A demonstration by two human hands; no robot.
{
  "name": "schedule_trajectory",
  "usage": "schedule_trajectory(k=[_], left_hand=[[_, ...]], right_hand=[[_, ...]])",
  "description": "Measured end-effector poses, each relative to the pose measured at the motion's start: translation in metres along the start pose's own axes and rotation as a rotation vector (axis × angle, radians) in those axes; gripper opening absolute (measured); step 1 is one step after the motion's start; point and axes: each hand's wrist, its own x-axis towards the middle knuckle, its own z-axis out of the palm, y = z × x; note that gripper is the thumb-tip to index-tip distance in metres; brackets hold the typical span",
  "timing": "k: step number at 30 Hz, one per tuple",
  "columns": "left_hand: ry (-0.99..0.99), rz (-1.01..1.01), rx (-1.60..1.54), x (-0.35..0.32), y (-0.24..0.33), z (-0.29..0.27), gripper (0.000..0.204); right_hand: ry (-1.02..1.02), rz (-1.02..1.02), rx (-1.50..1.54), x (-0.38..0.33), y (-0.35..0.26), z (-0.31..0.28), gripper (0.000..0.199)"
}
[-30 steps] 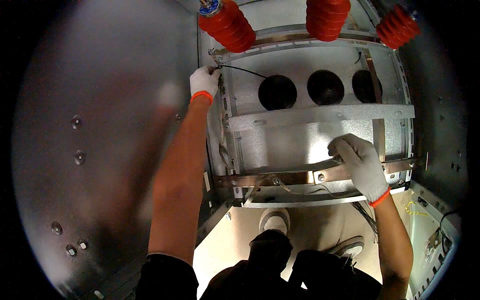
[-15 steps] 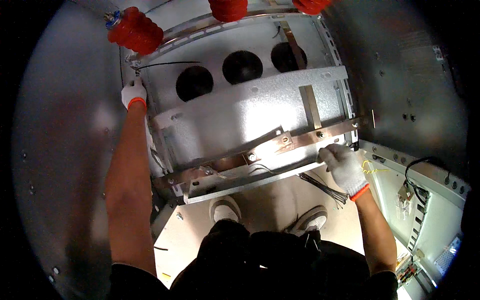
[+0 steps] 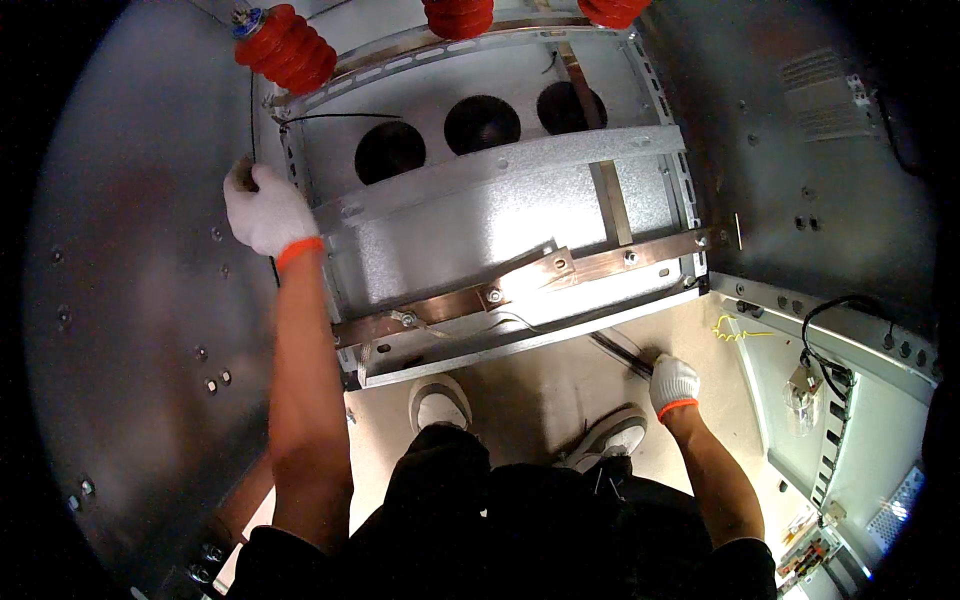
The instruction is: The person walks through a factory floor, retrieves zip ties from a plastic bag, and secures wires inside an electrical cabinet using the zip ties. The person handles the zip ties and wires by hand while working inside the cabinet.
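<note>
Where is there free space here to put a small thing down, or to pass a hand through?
Bare floor lies between the metal frame and the shoes. The flat sheet below the three round holes is bare too. It is crowded by the right hand, near black cables, and around the copper bar.

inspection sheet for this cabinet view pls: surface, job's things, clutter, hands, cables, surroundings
Surface: pale floor under the frame; both shoes on it.
Job's things: galvanised metal frame with three round holes; copper bar bolted across its near edge; thin black wire beside its left edge.
Clutter: bundle of dark strips on the floor.
Hands: left hand, white glove, at the frame's left edge by the black wire; right hand, gloved, low at the dark strips.
Cables: black cable loops at the right panel; yellow wire nearby.
Surroundings: red ribbed insulators above; grey cabinet walls.
</note>
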Motion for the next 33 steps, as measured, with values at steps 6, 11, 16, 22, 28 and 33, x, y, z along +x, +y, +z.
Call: schedule_trajectory(k=[6, 11, 16, 22, 28, 33], left_hand=[[-0.483, 0.489, -0.454, -0.116, 0.053, -0.047, 0.022], [-1.048, 0.54, -0.638, -0.16, 0.06, -0.054, 0.018], [-1.32, 0.459, -0.494, -0.155, 0.046, -0.047, 0.015], [-1.28, 0.346, -0.404, -0.136, 0.023, -0.041, 0.022], [-0.48, -0.229, -0.197, -0.051, -0.011, -0.035, 0.027], [-0.021, -0.47, -0.071, 0.005, -0.085, -0.021, 0.029]], right_hand=[[0.069, -0.3, -0.09, -0.018, 0.014, 0.003, 0.014], [-0.051, -0.525, -0.155, -0.042, 0.007, -0.063, 0.02], [-0.216, -0.634, -0.158, -0.04, 0.039, -0.086, 0.036], [-0.43, -0.589, -0.329, -0.03, 0.049, -0.099, 0.039], [-0.395, -0.714, -0.314, -0.013, 0.095, -0.085, 0.03], [-0.34, -0.607, -0.399, -0.028, 0.072, -0.132, 0.026]])
